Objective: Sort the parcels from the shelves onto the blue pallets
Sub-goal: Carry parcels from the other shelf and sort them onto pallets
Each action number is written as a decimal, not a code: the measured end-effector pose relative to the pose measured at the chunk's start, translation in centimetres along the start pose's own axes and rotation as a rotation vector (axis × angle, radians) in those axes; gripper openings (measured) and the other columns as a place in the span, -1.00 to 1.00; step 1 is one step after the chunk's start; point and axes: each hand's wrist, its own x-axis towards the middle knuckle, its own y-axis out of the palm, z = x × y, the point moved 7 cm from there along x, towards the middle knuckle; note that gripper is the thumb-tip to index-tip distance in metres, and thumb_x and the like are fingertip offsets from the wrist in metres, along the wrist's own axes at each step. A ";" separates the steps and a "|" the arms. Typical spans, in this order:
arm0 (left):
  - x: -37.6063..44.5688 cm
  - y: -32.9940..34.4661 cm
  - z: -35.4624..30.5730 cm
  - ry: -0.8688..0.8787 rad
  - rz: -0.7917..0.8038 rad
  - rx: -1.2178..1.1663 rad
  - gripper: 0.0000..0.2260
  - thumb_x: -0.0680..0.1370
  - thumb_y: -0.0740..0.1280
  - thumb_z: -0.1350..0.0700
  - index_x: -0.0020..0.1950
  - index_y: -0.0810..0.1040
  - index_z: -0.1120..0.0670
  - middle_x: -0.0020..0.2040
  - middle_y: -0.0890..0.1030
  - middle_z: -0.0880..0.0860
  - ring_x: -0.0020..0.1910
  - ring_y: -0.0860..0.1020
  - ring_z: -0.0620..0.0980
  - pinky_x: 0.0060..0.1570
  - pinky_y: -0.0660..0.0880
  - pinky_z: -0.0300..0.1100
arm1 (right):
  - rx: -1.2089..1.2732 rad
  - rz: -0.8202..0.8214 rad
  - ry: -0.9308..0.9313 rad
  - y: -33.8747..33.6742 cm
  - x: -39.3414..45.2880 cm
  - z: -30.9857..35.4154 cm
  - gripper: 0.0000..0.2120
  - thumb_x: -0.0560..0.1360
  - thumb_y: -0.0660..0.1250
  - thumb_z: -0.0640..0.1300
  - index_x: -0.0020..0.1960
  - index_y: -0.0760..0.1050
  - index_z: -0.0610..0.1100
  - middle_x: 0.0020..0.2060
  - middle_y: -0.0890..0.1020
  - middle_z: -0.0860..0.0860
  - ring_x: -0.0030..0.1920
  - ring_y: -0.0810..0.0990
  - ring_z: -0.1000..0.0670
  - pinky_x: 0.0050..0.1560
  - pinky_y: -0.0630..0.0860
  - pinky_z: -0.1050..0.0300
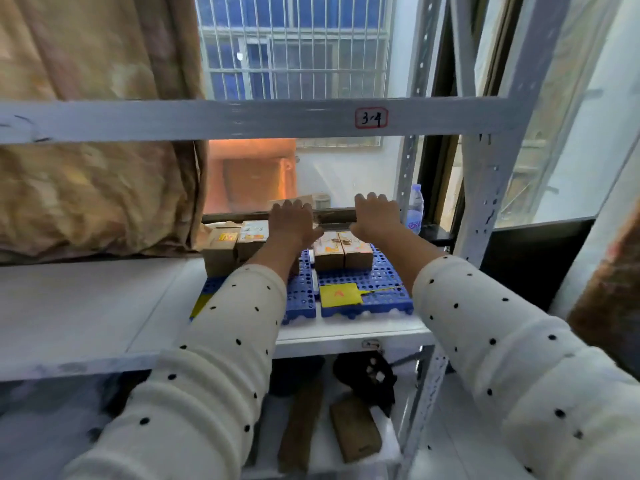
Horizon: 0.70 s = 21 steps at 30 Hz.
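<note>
Both-handed, left hand [292, 221] and right hand [375, 216] reach flat-fingered, holding nothing (grip unformed), over cardboard parcels [343, 252] on blue pallets [381, 282].

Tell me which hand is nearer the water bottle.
Right. The right hand reaches over the back of the shelf, just left of the bottle; the left hand is farther left.
</note>
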 end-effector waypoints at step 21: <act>-15.3 -13.1 -0.2 -0.106 -0.080 0.004 -0.40 0.55 0.18 -0.23 0.44 0.29 0.13 0.40 0.37 0.15 0.37 0.34 0.13 0.27 0.30 -0.01 | 0.019 -0.043 -0.097 -11.4 -14.3 0.6 -0.38 0.51 0.29 0.17 0.41 0.24 -0.16 0.31 0.40 -0.15 0.32 0.38 -0.15 0.25 0.36 -0.01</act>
